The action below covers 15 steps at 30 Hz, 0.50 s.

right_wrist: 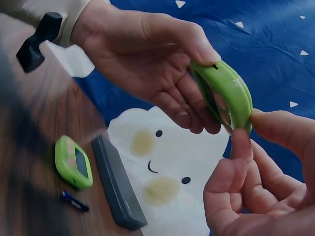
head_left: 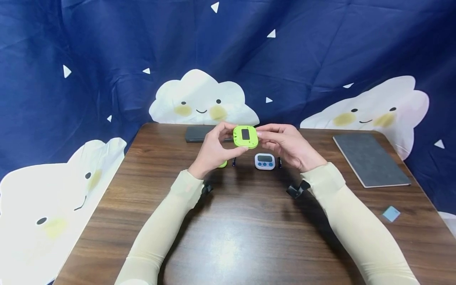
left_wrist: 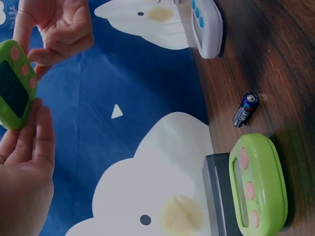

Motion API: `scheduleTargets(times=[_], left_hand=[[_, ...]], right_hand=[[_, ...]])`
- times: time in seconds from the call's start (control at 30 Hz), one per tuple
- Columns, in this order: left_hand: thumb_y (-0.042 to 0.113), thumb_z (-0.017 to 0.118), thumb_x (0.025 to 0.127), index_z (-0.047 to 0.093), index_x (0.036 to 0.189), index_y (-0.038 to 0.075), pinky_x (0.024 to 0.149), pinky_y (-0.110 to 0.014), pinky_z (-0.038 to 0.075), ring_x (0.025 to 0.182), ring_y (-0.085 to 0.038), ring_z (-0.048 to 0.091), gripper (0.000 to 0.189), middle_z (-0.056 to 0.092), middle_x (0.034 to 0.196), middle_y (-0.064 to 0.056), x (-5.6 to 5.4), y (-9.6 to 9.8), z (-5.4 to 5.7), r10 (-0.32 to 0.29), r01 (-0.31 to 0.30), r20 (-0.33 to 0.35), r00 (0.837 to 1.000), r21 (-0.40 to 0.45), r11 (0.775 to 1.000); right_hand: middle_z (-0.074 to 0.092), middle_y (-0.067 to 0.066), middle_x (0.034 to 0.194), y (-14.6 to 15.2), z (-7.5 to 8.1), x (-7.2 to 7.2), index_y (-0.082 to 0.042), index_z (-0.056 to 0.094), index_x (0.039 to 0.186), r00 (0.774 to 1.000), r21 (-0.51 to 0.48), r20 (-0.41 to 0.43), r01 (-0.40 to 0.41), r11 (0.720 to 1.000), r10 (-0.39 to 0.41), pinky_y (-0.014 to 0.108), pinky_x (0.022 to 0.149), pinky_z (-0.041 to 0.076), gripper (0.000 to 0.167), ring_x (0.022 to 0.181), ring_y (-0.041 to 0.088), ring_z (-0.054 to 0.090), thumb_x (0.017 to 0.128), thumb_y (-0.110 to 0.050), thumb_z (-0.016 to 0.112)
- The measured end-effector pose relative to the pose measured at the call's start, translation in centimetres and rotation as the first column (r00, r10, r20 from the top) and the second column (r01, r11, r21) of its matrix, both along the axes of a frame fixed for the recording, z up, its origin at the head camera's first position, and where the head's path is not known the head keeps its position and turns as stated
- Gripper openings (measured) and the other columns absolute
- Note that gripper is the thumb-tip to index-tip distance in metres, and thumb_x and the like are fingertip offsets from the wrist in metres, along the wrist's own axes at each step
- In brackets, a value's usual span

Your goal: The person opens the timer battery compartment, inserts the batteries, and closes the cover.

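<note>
Held up over the table is a green digital timer (head_left: 246, 137), its back with a dark rectangular recess towards the head view. The left wrist view shows its dark screen and pink buttons. My left hand (head_left: 212, 150) grips its left side between thumb and fingers. My right hand (head_left: 285, 144) pinches its right edge with thumb and a fingertip, as the right wrist view (right_wrist: 263, 177) shows. Below lie a second green timer (left_wrist: 263, 182), mostly hidden by my left hand in the head view, a white timer (head_left: 265, 161) with blue buttons, and two batteries, one near each hand: a left battery (head_left: 233, 161) and a right battery (head_left: 279, 162).
A dark grey long case (head_left: 196, 134) lies at the table's back edge, partly behind my left hand. At the right are a grey notebook (head_left: 370, 160) and a small blue square (head_left: 391, 213). A blue cloud-patterned cloth (head_left: 285, 59) hangs behind the wooden table (head_left: 228, 221).
</note>
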<state>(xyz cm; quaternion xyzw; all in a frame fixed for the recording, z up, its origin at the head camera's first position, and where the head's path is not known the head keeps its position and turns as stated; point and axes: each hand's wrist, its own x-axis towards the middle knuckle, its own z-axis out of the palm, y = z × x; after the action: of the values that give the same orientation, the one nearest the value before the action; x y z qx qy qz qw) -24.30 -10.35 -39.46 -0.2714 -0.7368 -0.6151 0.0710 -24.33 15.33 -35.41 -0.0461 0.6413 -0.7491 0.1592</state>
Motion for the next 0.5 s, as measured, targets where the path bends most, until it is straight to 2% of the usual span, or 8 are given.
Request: scheduleTargets(times=[0.07, 0.13, 0.17, 0.23, 0.3, 0.33, 0.4, 0.5], left_hand=[[0.01, 0.096, 0.085, 0.066, 0.133, 0.005, 0.115, -0.058, 0.058, 0.122, -0.026, 0.074, 0.057, 0.078, 0.135, -0.014, -0.1, 0.0, -0.2, 0.017, -0.017, 0.001, 1.0, -0.003, 1.0], [0.01, 0.096, 0.085, 0.066, 0.133, 0.005, 0.116, -0.058, 0.058, 0.123, -0.026, 0.075, 0.057, 0.077, 0.135, -0.014, -0.3, 0.0, -0.4, 0.037, -0.037, 0.008, 0.999, -0.003, 0.999], [0.01, 0.095, 0.086, 0.065, 0.134, 0.005, 0.116, -0.056, 0.059, 0.125, -0.026, 0.075, 0.057, 0.077, 0.135, -0.015, -0.4, 0.0, -0.5, 0.043, -0.043, 0.013, 0.999, 0.002, 0.999], [0.009, 0.094, 0.086, 0.065, 0.135, 0.004, 0.117, -0.051, 0.059, 0.127, -0.027, 0.074, 0.057, 0.076, 0.136, -0.016, -0.5, 0.0, -0.4, 0.048, -0.049, 0.025, 0.999, 0.022, 0.999], [0.008, 0.093, 0.087, 0.063, 0.136, 0.003, 0.118, -0.044, 0.059, 0.129, -0.028, 0.073, 0.058, 0.076, 0.138, -0.018, -0.6, -0.1, -0.3, 0.044, -0.045, 0.033, 0.999, 0.039, 0.998], [0.007, 0.093, 0.088, 0.063, 0.137, 0.002, 0.118, -0.042, 0.058, 0.13, -0.028, 0.073, 0.058, 0.076, 0.138, -0.018, -0.6, -0.2, -0.3, 0.035, -0.037, 0.032, 0.999, 0.044, 0.998], [0.006, 0.092, 0.088, 0.062, 0.137, 0.003, 0.118, -0.04, 0.058, 0.131, -0.028, 0.072, 0.057, 0.075, 0.139, -0.018, -0.6, -0.3, -0.2, 0.019, -0.02, 0.021, 1.0, 0.047, 0.999], [0.004, 0.092, 0.088, 0.062, 0.136, 0.004, 0.118, -0.041, 0.058, 0.131, -0.026, 0.072, 0.057, 0.075, 0.139, -0.016, -0.6, -0.4, -0.4, -0.003, 0.003, 0.002, 1.0, 0.042, 0.999]], right_hand=[[0.081, -0.007, 0.101, -0.3, -0.1, 0.3, -0.008, 0.083, 0.119, 0.983, 0.148, -0.18, 0.064, 0.987, -0.037, 0.016, 0.079, 0.061, 0.015, 0.085, 0.006, 0.071, 0.106, -0.015, 0.078], [0.077, -0.008, 0.096, -0.6, -0.2, 0.8, -0.009, 0.083, 0.119, 0.901, 0.318, -0.433, 0.196, 0.928, -0.042, 0.016, 0.076, 0.056, 0.019, 0.083, 0.007, 0.067, 0.104, -0.021, 0.081], [0.075, -0.007, 0.094, -0.8, -0.2, 1.1, -0.01, 0.084, 0.119, 0.829, 0.375, -0.558, 0.279, 0.884, -0.024, 0.017, 0.075, 0.054, 0.019, 0.085, 0.008, 0.066, 0.103, -0.021, 0.082], [0.075, -0.001, 0.097, -1.2, -0.2, 1.7, -0.009, 0.084, 0.117, 0.652, 0.407, -0.757, 0.417, 0.813, 0.044, 0.022, 0.08, 0.053, 0.019, 0.091, 0.014, 0.066, 0.1, -0.017, 0.084], [0.075, 0.005, 0.104, -1.6, -0.1, 2.3, -0.007, 0.082, 0.117, 0.498, 0.4, -0.856, 0.475, 0.784, 0.135, 0.025, 0.087, 0.053, 0.021, 0.099, 0.02, 0.067, 0.097, -0.01, 0.086], [0.075, 0.008, 0.108, -1.8, -0.1, 2.6, -0.005, 0.081, 0.118, 0.444, 0.399, -0.879, 0.479, 0.782, 0.176, 0.027, 0.09, 0.053, 0.024, 0.103, 0.023, 0.066, 0.094, -0.007, 0.087], [0.074, 0.011, 0.115, -2.2, -0.1, 2.9, -0.004, 0.079, 0.119, 0.382, 0.407, -0.894, 0.475, 0.78, 0.234, 0.03, 0.094, 0.053, 0.03, 0.107, 0.026, 0.065, 0.091, -0.004, 0.089], [0.073, 0.012, 0.115, -2.5, -0.2, 3.3, -0.003, 0.078, 0.12, 0.358, 0.418, -0.896, 0.483, 0.769, 0.261, 0.03, 0.092, 0.052, 0.033, 0.106, 0.028, 0.064, 0.089, -0.002, 0.09]])
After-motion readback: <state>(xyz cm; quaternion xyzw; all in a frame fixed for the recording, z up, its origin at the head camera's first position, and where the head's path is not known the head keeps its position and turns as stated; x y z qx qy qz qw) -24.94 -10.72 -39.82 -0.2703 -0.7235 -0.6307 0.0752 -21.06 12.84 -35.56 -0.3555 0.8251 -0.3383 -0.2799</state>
